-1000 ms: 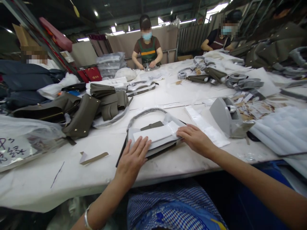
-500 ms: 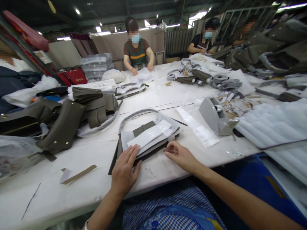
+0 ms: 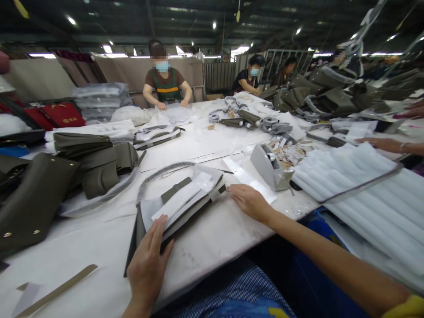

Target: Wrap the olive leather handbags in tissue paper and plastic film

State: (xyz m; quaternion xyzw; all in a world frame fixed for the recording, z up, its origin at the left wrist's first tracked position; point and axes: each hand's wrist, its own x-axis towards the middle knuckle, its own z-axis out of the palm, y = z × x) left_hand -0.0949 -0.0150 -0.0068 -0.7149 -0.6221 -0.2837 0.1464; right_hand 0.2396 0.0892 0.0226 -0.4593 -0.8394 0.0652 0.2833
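Observation:
An olive-brown handbag [image 3: 197,213] lies flat on the white tabletop [image 3: 205,247] in front of me. Its curved handle [image 3: 155,173] is wrapped in grey film, and a white sheet [image 3: 180,201] covers part of its face. On the bag's near left edge rests my left hand [image 3: 148,258], open, with fingers extended and thumb apart. My right hand [image 3: 250,203] reaches to the bag's right corner, fingers stretched out and holding nothing visible; whether the fingertips touch the bag I cannot tell.
A grey tape dispenser [image 3: 269,167] stands right of the bag, beside a white strip [image 3: 250,179]. White padded sheets [image 3: 357,185] are stacked farther right. Olive bags [image 3: 36,198] are piled at left. Across the table a masked person [image 3: 165,81] handles clear plastic.
The view has turned right, so the scene sits farther left. My right hand has gone from curled near the bag's front to stretched out at its right corner. The left hand stays on the bag.

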